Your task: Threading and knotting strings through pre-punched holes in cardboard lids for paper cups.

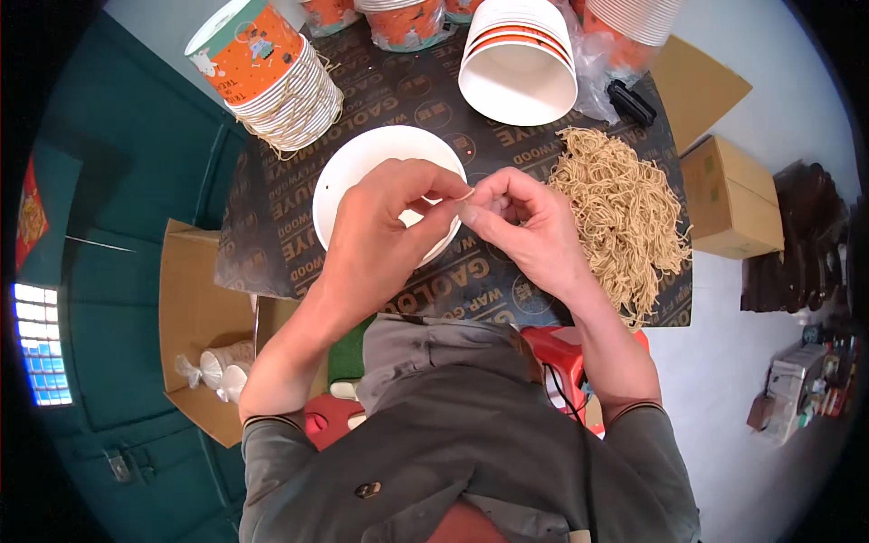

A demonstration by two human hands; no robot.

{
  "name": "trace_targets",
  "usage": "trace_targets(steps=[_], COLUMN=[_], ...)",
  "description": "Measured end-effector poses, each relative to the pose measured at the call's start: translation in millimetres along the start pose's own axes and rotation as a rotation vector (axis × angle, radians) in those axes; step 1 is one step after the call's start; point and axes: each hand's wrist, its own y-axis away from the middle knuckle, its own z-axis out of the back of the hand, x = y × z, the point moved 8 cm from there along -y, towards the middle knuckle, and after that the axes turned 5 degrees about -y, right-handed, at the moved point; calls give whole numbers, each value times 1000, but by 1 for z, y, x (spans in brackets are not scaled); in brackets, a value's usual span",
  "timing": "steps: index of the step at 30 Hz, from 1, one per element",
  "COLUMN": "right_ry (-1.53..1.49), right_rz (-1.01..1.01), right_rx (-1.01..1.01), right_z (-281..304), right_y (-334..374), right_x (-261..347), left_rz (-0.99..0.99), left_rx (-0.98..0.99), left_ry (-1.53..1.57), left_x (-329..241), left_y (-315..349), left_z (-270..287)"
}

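Observation:
My two hands meet over the near right side of a white paper bucket [328,195], which stands with its mouth up on the table. Thumb and forefinger of my left hand [385,222] are pinched together, a short bit of thin beige cord [466,194] showing at their tips. Against it, my right hand [534,222] also pinches with thumb and forefinger; the rest of the cord is hidden by the fingers. A heap of loose beige cords [620,217] lies on the table just right of my right hand.
On the far left stands a stack of orange printed buckets [262,63] with cords hanging around their rims. Nested white buckets [518,81] lie tipped at the far middle, near a black object [632,102]. Cardboard boxes flank the dark table [380,77], an open one [195,299] holding wrapped cups.

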Motion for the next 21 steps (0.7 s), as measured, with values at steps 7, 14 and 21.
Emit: trace_targets(steps=[7, 14, 21], right_ry=[154, 33, 132], right_rz=[154, 114, 48], right_rx=[11, -20, -19], right_z=[-1, 7, 4], right_y=[3, -3, -7], right_x=[9, 2, 10], left_rz=[-228, 120, 166], left_rx=[-35, 23, 44], left_ry=[-434, 165, 230], left_x=[-21, 12, 23], left_y=[0, -6, -10], left_z=[-6, -5, -2])
